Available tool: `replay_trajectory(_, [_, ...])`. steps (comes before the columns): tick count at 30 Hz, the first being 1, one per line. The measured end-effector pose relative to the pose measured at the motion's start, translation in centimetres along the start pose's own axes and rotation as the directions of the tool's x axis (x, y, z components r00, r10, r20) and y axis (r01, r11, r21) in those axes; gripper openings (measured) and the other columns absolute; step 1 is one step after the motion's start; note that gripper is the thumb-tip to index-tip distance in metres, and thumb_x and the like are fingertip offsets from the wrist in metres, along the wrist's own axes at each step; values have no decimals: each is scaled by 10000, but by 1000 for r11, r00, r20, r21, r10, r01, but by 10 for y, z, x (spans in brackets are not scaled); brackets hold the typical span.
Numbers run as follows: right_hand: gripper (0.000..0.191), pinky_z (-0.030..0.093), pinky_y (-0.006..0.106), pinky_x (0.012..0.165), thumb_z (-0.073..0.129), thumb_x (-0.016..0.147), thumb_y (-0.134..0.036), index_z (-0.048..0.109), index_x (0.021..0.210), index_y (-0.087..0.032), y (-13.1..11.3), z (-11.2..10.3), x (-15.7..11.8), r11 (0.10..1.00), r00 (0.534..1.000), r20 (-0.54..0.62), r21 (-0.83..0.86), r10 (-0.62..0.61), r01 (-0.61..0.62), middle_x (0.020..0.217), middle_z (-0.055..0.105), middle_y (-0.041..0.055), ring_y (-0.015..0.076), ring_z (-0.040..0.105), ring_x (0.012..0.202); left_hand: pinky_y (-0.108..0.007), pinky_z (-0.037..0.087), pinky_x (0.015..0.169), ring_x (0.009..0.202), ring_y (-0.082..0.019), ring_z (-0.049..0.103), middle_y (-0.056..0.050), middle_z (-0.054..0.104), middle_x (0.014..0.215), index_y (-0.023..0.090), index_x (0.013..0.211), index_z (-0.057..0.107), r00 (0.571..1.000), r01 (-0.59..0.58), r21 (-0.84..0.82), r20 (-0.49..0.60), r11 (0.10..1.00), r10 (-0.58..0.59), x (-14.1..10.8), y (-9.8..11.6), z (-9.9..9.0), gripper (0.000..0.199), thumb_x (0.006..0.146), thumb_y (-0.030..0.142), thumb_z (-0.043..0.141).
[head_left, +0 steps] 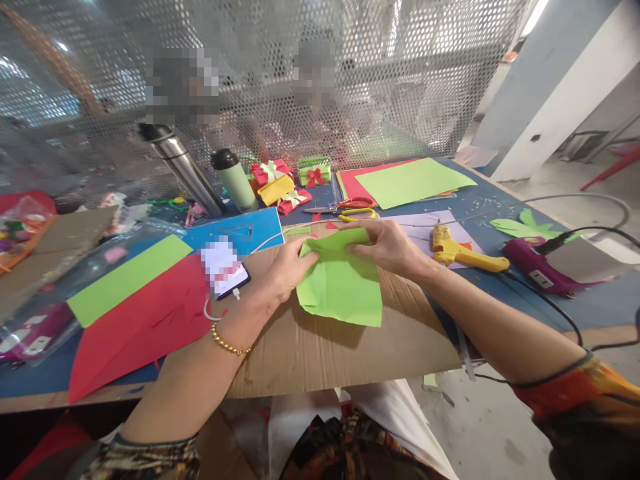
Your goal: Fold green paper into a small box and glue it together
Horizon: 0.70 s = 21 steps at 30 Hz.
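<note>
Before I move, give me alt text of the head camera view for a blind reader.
The left hand and right hand hold a creased lime-green paper sheet above brown corrugated cardboard on a blue table. A yellow glue gun lies to the right; red-handled scissors and small bow-topped paper boxes sit farther back.

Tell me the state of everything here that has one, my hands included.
Left hand: closed on green paper
Right hand: closed on green paper
Green paper: creased, in both hands
Steel flask: lid on
Green bottle: lid on
Phone: screen up, lit
Glue gun: lying on its side, heat unclear
Red-handled scissors: lying flat, opening unclear
Green gift box: red bow on
Cardboard: lying flat
</note>
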State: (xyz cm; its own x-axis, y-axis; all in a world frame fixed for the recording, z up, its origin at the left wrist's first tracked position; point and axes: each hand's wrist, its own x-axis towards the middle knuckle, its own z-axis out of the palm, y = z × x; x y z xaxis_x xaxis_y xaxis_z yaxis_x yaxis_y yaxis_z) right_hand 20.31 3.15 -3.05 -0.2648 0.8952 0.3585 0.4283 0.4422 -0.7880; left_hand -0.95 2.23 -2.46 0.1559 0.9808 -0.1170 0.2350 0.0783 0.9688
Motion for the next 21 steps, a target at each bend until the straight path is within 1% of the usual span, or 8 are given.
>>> replay_trajectory(2, [292, 481, 245, 557, 632, 766, -249, 823, 954, -133, -1, 0, -1, 999, 999, 38, 34, 38, -39, 794, 731, 34, 170, 638, 696, -260, 491, 637, 702, -157, 651, -51, 756, 942, 148, 1135, 730, 1000, 8, -10, 17, 1000, -8, 0, -1, 0, 396, 763, 68, 620])
replay_trajectory(4, [285, 458, 245, 529, 624, 778, -293, 824, 898, -129, -1, 1, -1, 998, 997, 54, 32, 46, -48, 730, 695, 20, 154, 594, 641, -258, 487, 627, 696, -157, 654, -52, 759, 941, 148, 1135, 730, 1000, 14, -16, 24, 1000, -14, 0, -1, 0, 382, 773, 82, 631])
replay_trajectory(7, [305, 479, 253, 561, 597, 798, -303, 834, 918, -153, 2, 2, -1, 999, 995, 93, 33, -27, 24, 723, 695, 3, 148, 580, 644, -252, 483, 626, 719, -160, 669, -54, 769, 973, 151, 1112, 741, 1000, 11, -14, 22, 1000, -11, -1, 0, 0, 334, 793, 117, 649])
replay_trajectory(10, [301, 526, 269, 645, 576, 829, -282, 845, 903, -166, 3, 5, -1, 995, 985, 145, 50, -88, 82, 776, 755, 21, 172, 645, 710, -246, 484, 642, 783, -175, 696, -52, 778, 998, 157, 1065, 760, 1000, -12, -17, 28, 1000, 12, -1, 0, 0, 271, 811, 155, 665])
replay_trajectory(14, [299, 549, 278, 743, 619, 889, -316, 855, 1026, -193, 5, 7, -3, 990, 973, 184, 29, -138, 135, 925, 814, 71, 195, 718, 817, -240, 499, 706, 896, -175, 712, -55, 780, 1086, 162, 948, 780, 999, -45, -26, -14, 999, 44, -1, 0, -1, 223, 814, 100, 613])
replay_trajectory(17, [270, 558, 285, 785, 627, 916, -293, 857, 1042, -228, 7, 7, -2, 970, 961, 132, 22, -244, 244, 1007, 815, 78, 196, 733, 890, -237, 505, 727, 928, -170, 712, -55, 777, 1125, 166, 905, 783, 998, -54, -43, -31, 998, 53, 0, -1, 0, 237, 804, 67, 594])
replay_trajectory(19, [252, 567, 304, 833, 635, 905, -230, 859, 1019, -251, 11, 8, 0, 948, 944, 80, 17, -319, 319, 1031, 810, 67, 195, 734, 926, -234, 506, 709, 901, -167, 712, -54, 780, 1105, 167, 909, 785, 999, -41, -59, -30, 997, 39, 1, -1, 0, 237, 801, 64, 601])
replay_trajectory(21, [243, 575, 320, 846, 665, 879, -190, 856, 1011, -259, 14, 9, 1, 928, 926, 52, 9, -373, 373, 1044, 804, 65, 194, 735, 932, -233, 506, 679, 844, -160, 709, -52, 782, 1075, 168, 929, 787, 999, -13, -71, -32, 997, 10, 1, -1, 0, 245, 800, 66, 606])
